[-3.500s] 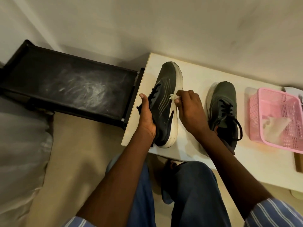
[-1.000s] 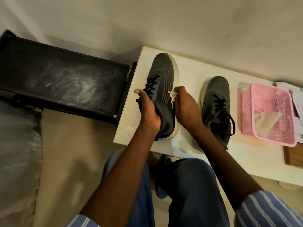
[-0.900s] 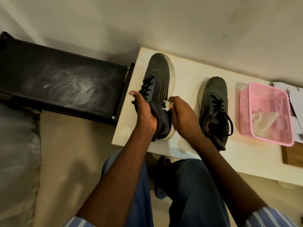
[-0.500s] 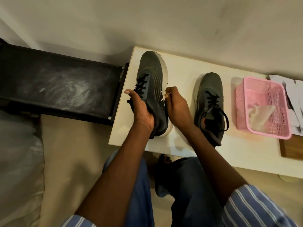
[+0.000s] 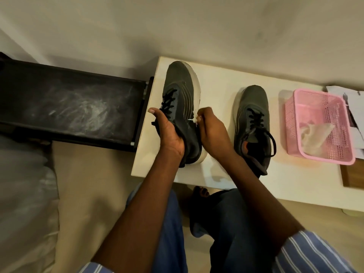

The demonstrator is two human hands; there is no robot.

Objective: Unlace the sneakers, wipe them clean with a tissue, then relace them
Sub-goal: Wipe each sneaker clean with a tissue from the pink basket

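Observation:
Two dark grey sneakers with black laces and white soles sit on a white table (image 5: 220, 91). The left sneaker (image 5: 180, 89) is tipped onto its side. My left hand (image 5: 168, 134) grips it around the laced tongue and collar. My right hand (image 5: 211, 131) pinches a small wad of white tissue (image 5: 195, 120) against the sneaker's side, just above the sole. The right sneaker (image 5: 253, 119) stands upright to the right of my right hand, laced, with loose lace loops hanging at its collar.
A pink mesh basket (image 5: 319, 123) with crumpled tissue inside stands at the table's right. Papers (image 5: 352, 103) and a wooden board (image 5: 352, 176) lie beyond it. A dusty black shelf (image 5: 69, 107) adjoins the table's left edge. My knees are under the front edge.
My right hand has rubbed the tissue back and forth along the left sneaker's side, toward the heel and back to mid-shoe. My left hand keeps its grip. The camera shifted slightly.

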